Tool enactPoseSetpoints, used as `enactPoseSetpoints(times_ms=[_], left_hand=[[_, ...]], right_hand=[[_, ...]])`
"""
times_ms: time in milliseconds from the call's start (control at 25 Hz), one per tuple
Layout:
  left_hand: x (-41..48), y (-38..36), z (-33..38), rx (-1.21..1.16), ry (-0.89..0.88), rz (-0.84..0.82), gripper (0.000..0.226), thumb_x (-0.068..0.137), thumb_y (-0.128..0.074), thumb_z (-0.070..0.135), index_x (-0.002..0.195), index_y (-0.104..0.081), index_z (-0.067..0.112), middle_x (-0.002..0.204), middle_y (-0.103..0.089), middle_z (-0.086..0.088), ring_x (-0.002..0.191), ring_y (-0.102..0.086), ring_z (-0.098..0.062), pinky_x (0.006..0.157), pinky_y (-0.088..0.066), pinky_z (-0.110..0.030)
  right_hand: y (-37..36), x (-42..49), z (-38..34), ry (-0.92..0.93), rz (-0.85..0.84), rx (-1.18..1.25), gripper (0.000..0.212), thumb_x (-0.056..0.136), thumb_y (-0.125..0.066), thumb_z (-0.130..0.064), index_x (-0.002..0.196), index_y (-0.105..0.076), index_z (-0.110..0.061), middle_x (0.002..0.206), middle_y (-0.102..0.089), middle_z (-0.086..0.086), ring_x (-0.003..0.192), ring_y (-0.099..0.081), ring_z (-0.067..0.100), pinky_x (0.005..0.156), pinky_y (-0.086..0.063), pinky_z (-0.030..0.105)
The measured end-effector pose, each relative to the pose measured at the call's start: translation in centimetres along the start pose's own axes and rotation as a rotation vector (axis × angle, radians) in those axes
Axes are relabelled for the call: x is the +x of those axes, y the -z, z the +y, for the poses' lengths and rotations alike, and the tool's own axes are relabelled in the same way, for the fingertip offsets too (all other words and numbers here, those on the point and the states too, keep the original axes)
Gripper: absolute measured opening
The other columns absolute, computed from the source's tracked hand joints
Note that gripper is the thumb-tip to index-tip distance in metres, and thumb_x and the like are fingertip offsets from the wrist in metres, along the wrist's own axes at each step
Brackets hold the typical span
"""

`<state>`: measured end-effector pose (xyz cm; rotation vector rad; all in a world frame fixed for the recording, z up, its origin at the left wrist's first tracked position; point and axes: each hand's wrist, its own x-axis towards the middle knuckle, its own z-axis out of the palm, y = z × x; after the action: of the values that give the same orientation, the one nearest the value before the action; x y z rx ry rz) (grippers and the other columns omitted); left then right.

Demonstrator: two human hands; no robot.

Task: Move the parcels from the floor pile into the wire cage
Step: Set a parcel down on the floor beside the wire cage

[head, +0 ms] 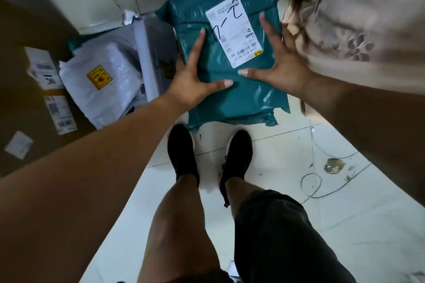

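A teal plastic mailer parcel (pixel 232 89) with a white shipping label (pixel 234 30) is in front of me, above my shoes. My left hand (pixel 195 76) grips its left edge, thumb and forefinger spread over the top face. My right hand (pixel 278 64) grips the right edge the same way. Its underside and my other fingers are hidden. A white bag parcel with a yellow sticker (pixel 101 80) lies left of it. No wire cage is in view.
A large brown carton (pixel 27 71) with labels fills the left. A blurred beige sack (pixel 358 25) looms at the upper right. A grey and white parcel (pixel 149 48) lies behind the white bag. Loose wire (pixel 322 179) and scraps lie on the white tiled floor at right.
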<state>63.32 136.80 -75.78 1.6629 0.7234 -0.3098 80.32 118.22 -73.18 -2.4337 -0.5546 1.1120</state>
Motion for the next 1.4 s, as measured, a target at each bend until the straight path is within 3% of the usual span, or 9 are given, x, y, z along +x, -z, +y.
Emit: enactPoseSetpoints(times_ms=[200, 280, 400, 640, 840, 1040, 1240, 1400], left_hand=[[0.5, -0.8, -1.3, -0.031, -0.061, 0.080, 0.126, 0.066, -0.094, 0.054, 0.161, -0.011, 0.051, 0.168, -0.023, 0.000, 0.156, -0.023, -0.011, 0.126, -0.029, -0.039], [0.3, -0.8, -1.1, -0.063, -0.079, 0.073, 0.124, 0.071, -0.095, 0.041, 0.164, -0.013, 0.043, 0.168, -0.025, 0.005, 0.154, -0.025, -0.004, 0.125, -0.030, -0.029], [-0.5, -0.2, -0.4, -0.077, -0.087, 0.077, 0.120, 0.074, -0.095, 0.024, 0.165, -0.017, 0.032, 0.165, -0.033, 0.011, 0.150, -0.029, 0.003, 0.118, -0.029, -0.014], [-5.2, 3.2, 3.7, -0.015, -0.080, 0.157, 0.124, 0.070, -0.096, 0.032, 0.165, -0.016, 0.035, 0.165, -0.029, 0.001, 0.153, -0.026, -0.005, 0.125, -0.026, -0.025], [-11.1, 8.0, 11.4, 0.082, -0.083, 0.193, 0.132, 0.065, -0.096, 0.045, 0.163, -0.008, 0.046, 0.159, -0.027, -0.004, 0.154, -0.023, -0.016, 0.127, -0.025, -0.040], [-18.5, 12.0, 21.1, 0.116, -0.115, 0.198, 0.129, 0.068, -0.095, 0.043, 0.163, -0.008, 0.045, 0.154, -0.028, -0.005, 0.150, -0.028, -0.018, 0.124, -0.023, -0.030], [-26.3, 15.8, 31.6, 0.186, -0.247, 0.126, 0.122, 0.069, -0.093, 0.047, 0.161, -0.014, 0.050, 0.154, -0.029, -0.002, 0.143, -0.032, -0.010, 0.117, -0.023, -0.021], [-30.7, 17.4, 39.0, 0.310, -0.365, 0.020, 0.123, 0.066, -0.095, 0.046, 0.160, -0.015, 0.054, 0.154, -0.029, -0.003, 0.147, -0.032, -0.015, 0.114, -0.021, -0.020]], right_hand=[[-1.6, 1.2, 0.7, 0.060, 0.042, 0.062, 0.121, 0.067, -0.083, -0.067, 0.154, 0.000, -0.060, 0.168, -0.013, 0.010, 0.158, -0.004, 0.023, 0.128, -0.012, 0.043], [-2.0, 0.9, 0.6, 0.058, 0.085, 0.063, 0.122, 0.064, -0.082, -0.070, 0.155, -0.002, -0.059, 0.166, -0.014, 0.013, 0.158, -0.003, 0.025, 0.127, -0.015, 0.048], [-2.5, -0.1, -0.2, 0.047, 0.095, 0.081, 0.123, 0.061, -0.080, -0.071, 0.157, -0.006, -0.055, 0.166, -0.013, 0.014, 0.158, 0.001, 0.025, 0.128, -0.015, 0.044], [-0.4, -4.6, -4.7, 0.078, 0.100, 0.133, 0.122, 0.065, -0.086, -0.058, 0.159, -0.008, -0.049, 0.165, -0.017, 0.010, 0.157, -0.004, 0.023, 0.127, -0.013, 0.034], [4.8, -10.6, -11.6, 0.133, 0.117, 0.168, 0.123, 0.066, -0.090, -0.052, 0.159, -0.010, -0.050, 0.161, -0.025, 0.008, 0.151, -0.016, 0.016, 0.118, -0.013, 0.020], [11.9, -18.4, -19.5, 0.127, 0.127, 0.182, 0.131, 0.059, -0.094, -0.052, 0.158, -0.009, -0.054, 0.154, -0.026, 0.012, 0.149, -0.027, 0.025, 0.116, -0.016, 0.021], [19.3, -28.9, -26.4, 0.072, 0.204, 0.233, 0.139, 0.052, -0.094, -0.060, 0.147, 0.006, -0.070, 0.158, -0.020, 0.014, 0.151, -0.026, 0.035, 0.124, -0.026, 0.045], [22.2, -37.9, -29.2, 0.032, 0.343, 0.343, 0.139, 0.056, -0.095, -0.056, 0.151, 0.006, -0.065, 0.156, -0.022, 0.012, 0.150, -0.026, 0.034, 0.123, -0.025, 0.043]])
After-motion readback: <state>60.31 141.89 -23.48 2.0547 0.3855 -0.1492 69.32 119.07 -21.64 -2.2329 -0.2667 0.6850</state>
